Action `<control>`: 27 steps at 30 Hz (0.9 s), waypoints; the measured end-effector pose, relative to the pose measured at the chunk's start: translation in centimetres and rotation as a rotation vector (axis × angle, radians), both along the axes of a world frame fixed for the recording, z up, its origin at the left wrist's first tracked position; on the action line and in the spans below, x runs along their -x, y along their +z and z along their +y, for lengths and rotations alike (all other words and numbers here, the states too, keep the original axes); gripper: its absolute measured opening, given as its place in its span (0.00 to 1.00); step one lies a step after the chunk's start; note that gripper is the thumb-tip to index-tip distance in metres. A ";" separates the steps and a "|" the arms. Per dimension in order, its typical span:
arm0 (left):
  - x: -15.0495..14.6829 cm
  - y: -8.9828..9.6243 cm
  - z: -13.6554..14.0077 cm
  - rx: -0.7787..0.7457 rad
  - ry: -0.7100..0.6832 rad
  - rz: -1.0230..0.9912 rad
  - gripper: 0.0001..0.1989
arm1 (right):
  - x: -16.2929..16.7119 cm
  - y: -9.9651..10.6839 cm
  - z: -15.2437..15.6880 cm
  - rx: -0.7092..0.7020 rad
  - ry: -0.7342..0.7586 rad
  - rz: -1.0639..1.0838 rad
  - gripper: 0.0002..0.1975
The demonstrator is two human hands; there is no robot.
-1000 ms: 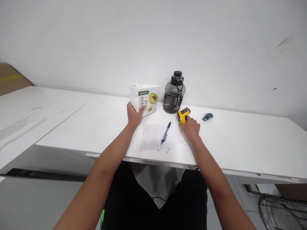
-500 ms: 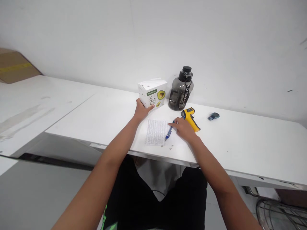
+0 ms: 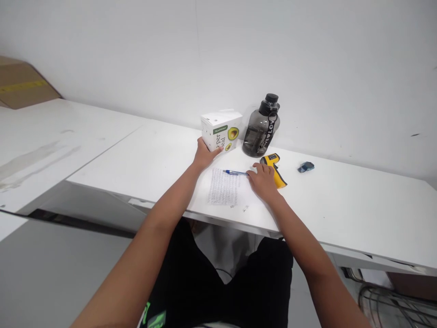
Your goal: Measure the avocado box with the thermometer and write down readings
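My left hand (image 3: 205,155) grips the lower left of a white box (image 3: 221,130) with avocado pictures and a green label, thumb across its front. The box is upright near the wall. My right hand (image 3: 263,180) has its fingers curled, with the end of a blue pen (image 3: 235,172) at the thumb and fingertips. The pen points left over the top edge of a handwritten sheet of paper (image 3: 222,191). Just behind my right hand lies a yellow and black infrared thermometer gun (image 3: 280,180), partly covered by the hand.
A large dark translucent water bottle (image 3: 256,134) stands by the wall, right of the box. Farther right lies a small dark blue object (image 3: 306,166) of unclear kind. A cardboard box (image 3: 23,86) sits at the far left. The white table's (image 3: 358,205) front edge runs above my lap.
The pen has swung from slanting down toward me to lying nearly sideways, its far end now pointing left. My right fingers have curled in more. My left hand stays on the box.
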State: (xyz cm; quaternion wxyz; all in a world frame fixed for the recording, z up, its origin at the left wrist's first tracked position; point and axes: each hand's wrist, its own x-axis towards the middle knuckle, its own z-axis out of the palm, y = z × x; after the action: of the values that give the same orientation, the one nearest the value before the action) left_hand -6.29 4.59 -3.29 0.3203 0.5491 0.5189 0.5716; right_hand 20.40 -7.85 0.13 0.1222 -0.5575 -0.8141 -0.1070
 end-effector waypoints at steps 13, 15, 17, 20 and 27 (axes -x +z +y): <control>-0.1 -0.2 0.4 -0.006 0.006 -0.017 0.42 | 0.7 0.7 -0.4 0.508 0.079 1.561 0.22; -0.2 -0.2 0.4 0.000 0.000 -0.016 0.42 | 0.9 0.5 -0.5 0.552 0.105 1.574 0.25; -0.2 -0.2 0.5 0.013 -0.007 -0.008 0.41 | 1.1 0.4 -0.6 0.541 0.103 1.477 0.27; -0.3 -0.1 0.5 0.018 0.000 -0.007 0.41 | 1.3 0.1 -0.8 0.633 0.173 1.382 0.29; -0.3 -0.5 0.8 -0.010 0.013 -0.027 0.42 | 1.6 -0.1 -0.9 0.528 0.073 1.045 0.25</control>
State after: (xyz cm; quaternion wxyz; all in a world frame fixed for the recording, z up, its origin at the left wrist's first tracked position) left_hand -6.01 5.37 -3.74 0.3210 0.5393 0.5154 0.5835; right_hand 18.77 -8.79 -0.01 0.3679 -0.5194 -0.6638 0.3927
